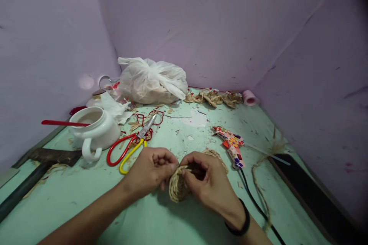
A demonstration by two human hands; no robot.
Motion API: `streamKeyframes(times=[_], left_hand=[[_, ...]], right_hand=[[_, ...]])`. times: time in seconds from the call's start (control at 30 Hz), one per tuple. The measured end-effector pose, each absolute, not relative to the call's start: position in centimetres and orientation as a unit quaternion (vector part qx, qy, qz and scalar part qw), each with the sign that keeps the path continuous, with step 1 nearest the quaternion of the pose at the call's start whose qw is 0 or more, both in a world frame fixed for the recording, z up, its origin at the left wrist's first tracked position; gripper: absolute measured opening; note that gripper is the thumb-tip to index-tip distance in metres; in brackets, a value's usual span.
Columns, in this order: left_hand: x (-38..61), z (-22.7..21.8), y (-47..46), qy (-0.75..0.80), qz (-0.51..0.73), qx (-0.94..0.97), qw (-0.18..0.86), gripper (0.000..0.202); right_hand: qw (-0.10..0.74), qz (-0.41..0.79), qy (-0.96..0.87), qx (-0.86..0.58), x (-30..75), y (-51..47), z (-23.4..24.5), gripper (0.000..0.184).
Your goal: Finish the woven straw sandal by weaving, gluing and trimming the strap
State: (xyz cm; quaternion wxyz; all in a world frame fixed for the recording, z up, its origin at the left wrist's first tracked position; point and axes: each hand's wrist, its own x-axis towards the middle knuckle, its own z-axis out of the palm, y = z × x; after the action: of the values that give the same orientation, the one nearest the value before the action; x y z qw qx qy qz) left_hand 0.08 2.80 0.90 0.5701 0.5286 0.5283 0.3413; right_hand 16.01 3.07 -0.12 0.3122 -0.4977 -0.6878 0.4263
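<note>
**2 bare hands pinch a small woven straw coil on a green table**

Seen from the person's own head, looking down. The scissors point(130, 147), with 1 red and 1 yellow handle loop, serve as the landmark here.

Just right of the scissors' handles and a little nearer the person, the woven straw coil point(176, 187) stands on its edge on the green table point(178, 222), held between both hands. The left hand point(151, 170) sits immediately right of the yellow loop, its fingers curled together and clamped on the coil's left rim. The right hand point(208, 182), further right of the scissors, has its fingers bent and pressed on the coil's top and right side; a black wristband point(241, 222) circles that wrist.

Left of the scissors stands a white cup point(96, 130) with a red stick point(64, 123) lying across its mouth. Further left and nearer the person lies a dark long-handled tool point(37, 168). Under the scissors' blade tips is a tangle of red thread point(149, 120). Behind the scissors, against the lilac wall, sits a knotted white plastic bag point(152, 80). Far right of the scissors lies a flower-patterned glue gun point(232, 145) with a black cord point(255, 203) that runs toward the person. Behind and right of the scissors, a row of straw pieces point(214, 97) ends at a pink roll point(249, 98).
</note>
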Motion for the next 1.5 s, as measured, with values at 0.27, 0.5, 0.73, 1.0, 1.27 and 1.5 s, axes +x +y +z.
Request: streamKeyframes(times=[0.27, 0.5, 0.73, 1.0, 1.27, 1.5], left_hand=[[-0.3, 1.8, 2.8, 0.48, 0.221, 0.533, 0.661, 0.009], [-1.4, 2.0, 3.6, 0.291, 0.231, 0.853, 0.365, 0.023], [-1.1, 1.0, 3.7, 0.255, 0.279, 0.87, 0.318, 0.017], [-0.3, 0.2, 2.7, 0.354, 0.274, 0.833, 0.324, 0.01], [-0.3, -0.1, 2.4, 0.425, 0.259, 0.62, 0.606, 0.015], [1.5, 0.4, 1.7, 0.61, 0.289, 0.533, 0.51, 0.011]], right_hand=[[0.284, 0.52, -0.651, -0.474, 16.7, 2.0, 0.2, 0.007], [0.296, 0.564, -0.616, -0.464, 16.9, 2.3, -0.1, 0.008], [0.293, 0.525, -0.652, -0.462, 17.0, 2.1, -0.2, 0.007], [0.302, 0.505, -0.683, -0.432, 17.1, 1.8, -0.3, 0.006], [0.332, 0.398, -0.734, -0.439, 17.1, 1.6, 0.1, 0.004], [0.359, 0.351, -0.73, -0.464, 16.6, 2.3, -1.2, 0.005]])
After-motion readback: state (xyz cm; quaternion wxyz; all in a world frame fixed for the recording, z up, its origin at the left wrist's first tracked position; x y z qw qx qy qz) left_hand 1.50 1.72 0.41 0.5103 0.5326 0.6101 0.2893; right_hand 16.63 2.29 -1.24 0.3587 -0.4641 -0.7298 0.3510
